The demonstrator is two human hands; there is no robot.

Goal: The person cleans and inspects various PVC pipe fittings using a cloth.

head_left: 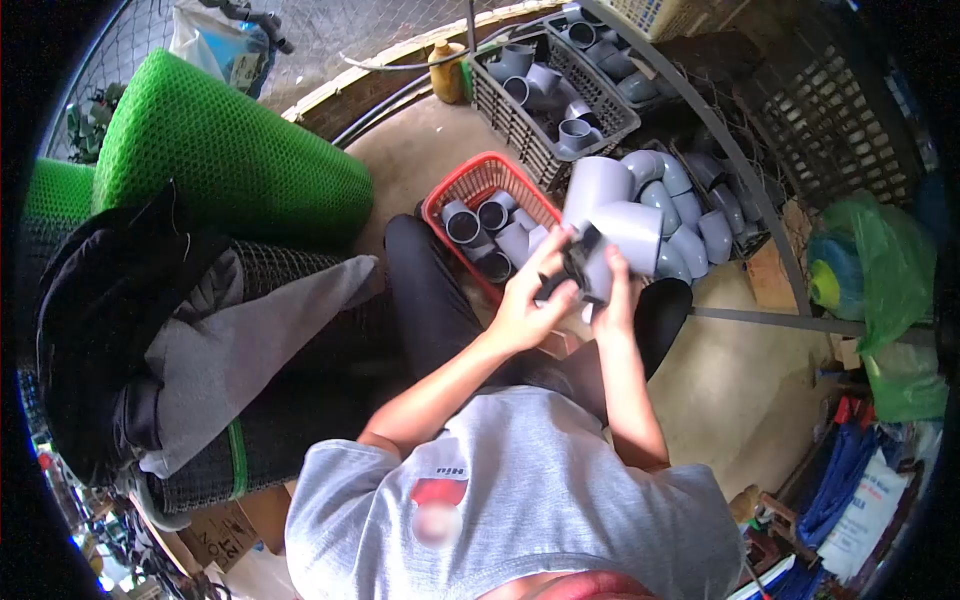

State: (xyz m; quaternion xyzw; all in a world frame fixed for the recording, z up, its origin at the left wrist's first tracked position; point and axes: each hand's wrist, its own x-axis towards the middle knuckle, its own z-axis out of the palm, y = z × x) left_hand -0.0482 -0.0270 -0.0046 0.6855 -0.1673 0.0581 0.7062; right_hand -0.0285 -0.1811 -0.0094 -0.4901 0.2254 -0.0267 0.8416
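My left hand [537, 298] is closed around a dark, blurred piece [578, 262] at the near end of a large grey pipe tee [628, 232]; its exact kind I cannot tell. On the other side, my right hand [617, 292] grips the tee's near branch, fingers along its wall. The tee is held over my lap, its wide branches pointing away from me. Just beyond my left hand stands a red plastic basket [480, 165] with several grey pipe fittings [462, 224] in it.
Grey pipe elbows [672, 200] are heaped beyond the tee. A dark crate [605, 128] of fittings stands at the back, beside a yellow bottle [447, 72]. Green mesh rolls [230, 150] and a grey cloth [240, 350] lie left. A green plastic bag [885, 300] hangs right.
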